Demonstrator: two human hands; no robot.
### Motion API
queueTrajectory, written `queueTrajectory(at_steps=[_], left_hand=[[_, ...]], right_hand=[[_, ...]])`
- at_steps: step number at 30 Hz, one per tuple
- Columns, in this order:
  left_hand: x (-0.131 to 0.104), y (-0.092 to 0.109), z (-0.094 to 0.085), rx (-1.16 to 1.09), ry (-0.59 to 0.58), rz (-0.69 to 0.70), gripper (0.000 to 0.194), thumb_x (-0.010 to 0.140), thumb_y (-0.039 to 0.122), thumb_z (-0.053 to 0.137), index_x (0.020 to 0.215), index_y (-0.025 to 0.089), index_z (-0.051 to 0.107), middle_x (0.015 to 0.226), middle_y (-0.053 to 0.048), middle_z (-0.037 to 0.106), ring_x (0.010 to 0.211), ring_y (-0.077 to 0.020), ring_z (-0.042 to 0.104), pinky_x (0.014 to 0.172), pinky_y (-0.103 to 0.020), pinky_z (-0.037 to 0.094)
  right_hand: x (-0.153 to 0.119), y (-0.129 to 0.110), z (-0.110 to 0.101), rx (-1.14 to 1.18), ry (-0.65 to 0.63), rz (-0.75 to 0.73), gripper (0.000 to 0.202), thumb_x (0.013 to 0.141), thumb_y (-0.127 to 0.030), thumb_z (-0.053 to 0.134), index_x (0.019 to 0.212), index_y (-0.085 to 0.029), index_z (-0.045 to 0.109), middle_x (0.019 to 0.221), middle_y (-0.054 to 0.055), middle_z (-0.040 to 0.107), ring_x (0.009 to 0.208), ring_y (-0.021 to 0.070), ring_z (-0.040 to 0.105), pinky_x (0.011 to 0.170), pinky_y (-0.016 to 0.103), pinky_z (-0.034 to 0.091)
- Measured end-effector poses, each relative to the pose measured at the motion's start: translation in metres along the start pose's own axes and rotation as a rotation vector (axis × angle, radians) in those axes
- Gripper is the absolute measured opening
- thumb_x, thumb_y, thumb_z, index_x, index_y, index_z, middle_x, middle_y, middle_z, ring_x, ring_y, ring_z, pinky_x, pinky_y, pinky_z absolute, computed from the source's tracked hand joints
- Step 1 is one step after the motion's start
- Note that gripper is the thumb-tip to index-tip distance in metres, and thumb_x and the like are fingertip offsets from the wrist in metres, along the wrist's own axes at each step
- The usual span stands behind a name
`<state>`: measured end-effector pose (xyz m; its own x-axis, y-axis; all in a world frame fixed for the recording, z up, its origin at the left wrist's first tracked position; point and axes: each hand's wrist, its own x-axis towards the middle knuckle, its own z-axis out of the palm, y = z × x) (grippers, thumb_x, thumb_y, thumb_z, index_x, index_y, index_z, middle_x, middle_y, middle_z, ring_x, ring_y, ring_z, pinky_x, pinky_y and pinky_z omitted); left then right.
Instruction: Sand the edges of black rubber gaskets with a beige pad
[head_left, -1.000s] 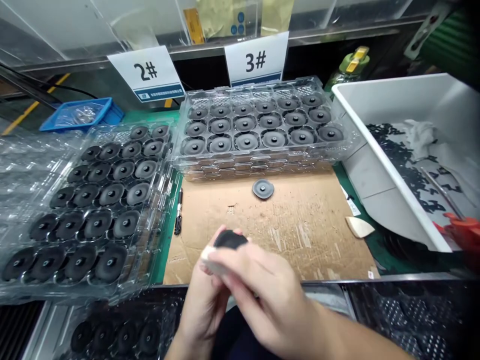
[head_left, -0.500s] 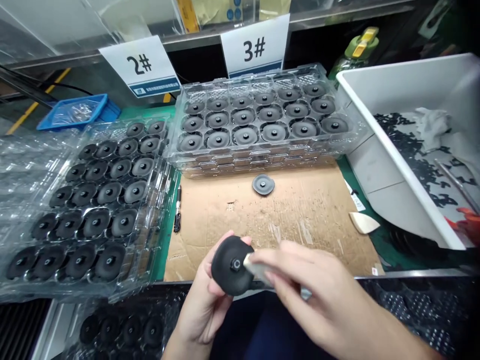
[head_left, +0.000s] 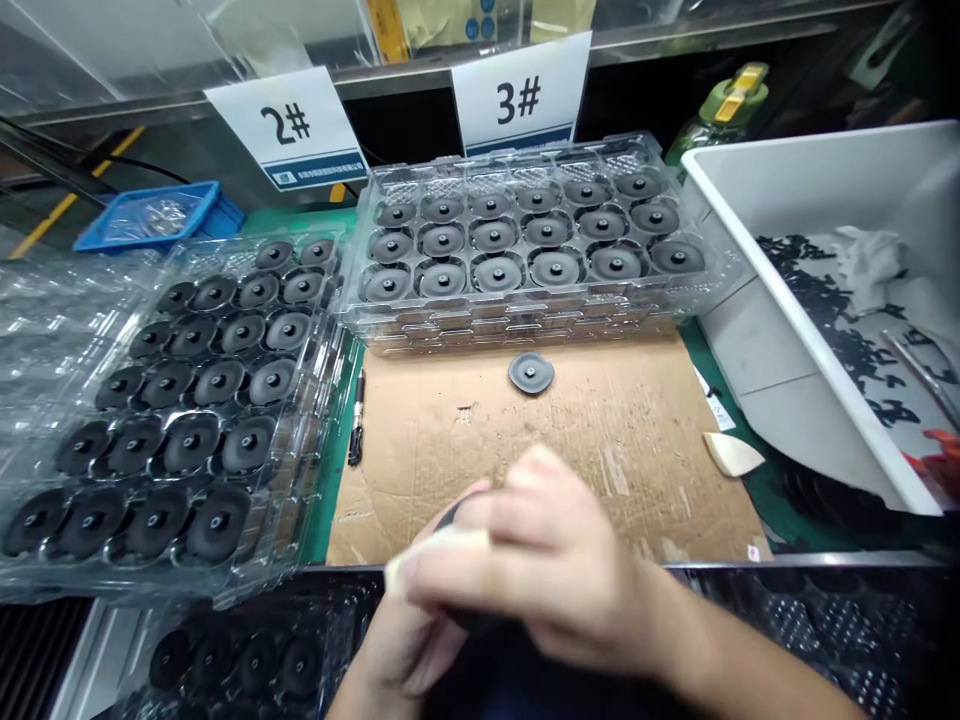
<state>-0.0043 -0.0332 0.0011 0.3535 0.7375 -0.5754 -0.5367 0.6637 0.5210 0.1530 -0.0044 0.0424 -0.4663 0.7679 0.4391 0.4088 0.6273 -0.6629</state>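
At the cardboard's near edge, my left hand [head_left: 401, 640] is closed on a round black rubber-like disc [head_left: 451, 514]. Only slivers of that disc show, because my right hand [head_left: 555, 575] crosses in front of it. Pinched in the blurred right hand is a cream-coloured wedge [head_left: 448, 541], its tip pointing left over the disc; whether the two touch is hidden. A similar loose black disc [head_left: 531, 373] with a small central stud lies on the cardboard [head_left: 420, 430]. Another pale wedge [head_left: 733, 455] rests at the right edge.
Clear trays [head_left: 525, 310] of black discs are stacked at the back, and another filled tray [head_left: 300, 420] stands left. A pen [head_left: 357, 415] lies by the cardboard. On the right is a white bin [head_left: 795, 330] with small black parts. A blue basket [head_left: 150, 240] sits behind left.
My right hand has moved left with the wedge, across the disc in my left hand, and now covers most of it. The disc's stud face no longer shows.
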Motion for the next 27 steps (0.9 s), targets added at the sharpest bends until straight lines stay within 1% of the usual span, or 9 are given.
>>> queueTrajectory(at_steps=[4,6,9,11,14,17,21,24,27], left_hand=[[0.001,0.006,-0.006,-0.090,-0.170,-0.077,0.063,0.056,0.046,0.073,0.115,0.028,0.057,0.113,-0.008,0.064,0.099,-0.0282,0.062,0.080,-0.034,0.051],[0.001,0.008,-0.010,-0.150,-0.214,-0.086,0.057,0.060,0.045,0.070,0.114,0.036,0.056,0.115,-0.005,0.064,0.102,-0.0284,0.061,0.080,-0.034,0.051],[0.001,0.010,-0.016,-0.189,-0.223,-0.077,0.049,0.064,0.044,0.068,0.111,0.038,0.057,0.117,-0.005,0.063,0.104,-0.0280,0.060,0.081,-0.034,0.051],[0.002,0.011,-0.019,-0.205,-0.216,-0.076,0.049,0.064,0.043,0.068,0.111,0.035,0.057,0.118,-0.005,0.062,0.106,-0.0286,0.059,0.082,-0.034,0.051],[0.003,0.013,-0.021,-0.222,-0.212,-0.077,0.052,0.063,0.042,0.069,0.112,0.034,0.057,0.121,-0.005,0.061,0.109,-0.0295,0.056,0.084,-0.034,0.050],[0.004,0.013,-0.021,-0.239,-0.208,-0.076,0.055,0.062,0.043,0.069,0.114,0.034,0.055,0.124,-0.005,0.059,0.113,-0.0295,0.054,0.088,-0.034,0.048],[0.008,0.010,-0.019,-0.243,-0.168,-0.069,0.052,0.067,0.042,0.067,0.116,0.034,0.053,0.126,-0.004,0.057,0.112,-0.0287,0.054,0.089,-0.034,0.048],[0.010,0.009,-0.020,-0.238,-0.128,-0.051,0.053,0.072,0.042,0.063,0.121,0.033,0.048,0.125,-0.006,0.057,0.113,-0.0282,0.053,0.094,-0.037,0.044],[0.012,0.009,-0.020,-0.239,-0.083,-0.019,0.054,0.075,0.040,0.060,0.126,0.031,0.044,0.126,-0.007,0.056,0.118,-0.0268,0.050,0.100,-0.040,0.039]], right_hand=[[-0.018,0.037,-0.001,0.122,0.016,0.524,0.027,0.088,-0.018,0.046,0.111,-0.027,0.058,0.104,0.000,0.064,0.091,0.0146,0.059,0.077,0.028,0.046],[-0.038,0.058,0.006,0.065,-0.014,0.646,0.028,0.087,-0.020,0.048,0.112,-0.029,0.057,0.104,0.001,0.064,0.091,0.0161,0.060,0.074,0.028,0.050],[-0.071,0.075,0.031,-0.097,0.020,0.687,0.035,0.088,-0.022,0.043,0.122,-0.026,0.051,0.110,0.008,0.058,0.096,0.0214,0.058,0.078,0.038,0.050],[-0.090,0.077,0.050,-0.180,0.086,0.711,0.039,0.088,-0.022,0.040,0.127,-0.022,0.047,0.118,0.013,0.050,0.102,0.0253,0.054,0.084,0.046,0.047],[-0.102,0.075,0.067,-0.236,0.104,0.714,0.042,0.085,-0.027,0.048,0.127,-0.021,0.047,0.124,0.014,0.045,0.105,0.0292,0.051,0.086,0.051,0.045],[-0.095,0.080,0.067,-0.250,0.110,0.707,0.041,0.083,-0.028,0.052,0.123,-0.018,0.051,0.123,0.016,0.046,0.109,0.0327,0.048,0.086,0.052,0.043],[-0.073,0.087,0.055,-0.213,0.163,0.700,0.027,0.088,-0.022,0.041,0.108,-0.017,0.058,0.104,0.012,0.057,0.096,0.0259,0.056,0.082,0.046,0.046],[-0.067,0.076,0.058,-0.131,0.176,0.655,0.027,0.090,-0.021,0.041,0.112,-0.020,0.054,0.104,0.009,0.060,0.097,0.0211,0.057,0.082,0.040,0.048],[-0.072,0.062,0.068,-0.018,0.086,0.571,0.025,0.088,-0.019,0.045,0.108,-0.023,0.059,0.096,0.004,0.065,0.088,0.0169,0.061,0.076,0.032,0.052]])
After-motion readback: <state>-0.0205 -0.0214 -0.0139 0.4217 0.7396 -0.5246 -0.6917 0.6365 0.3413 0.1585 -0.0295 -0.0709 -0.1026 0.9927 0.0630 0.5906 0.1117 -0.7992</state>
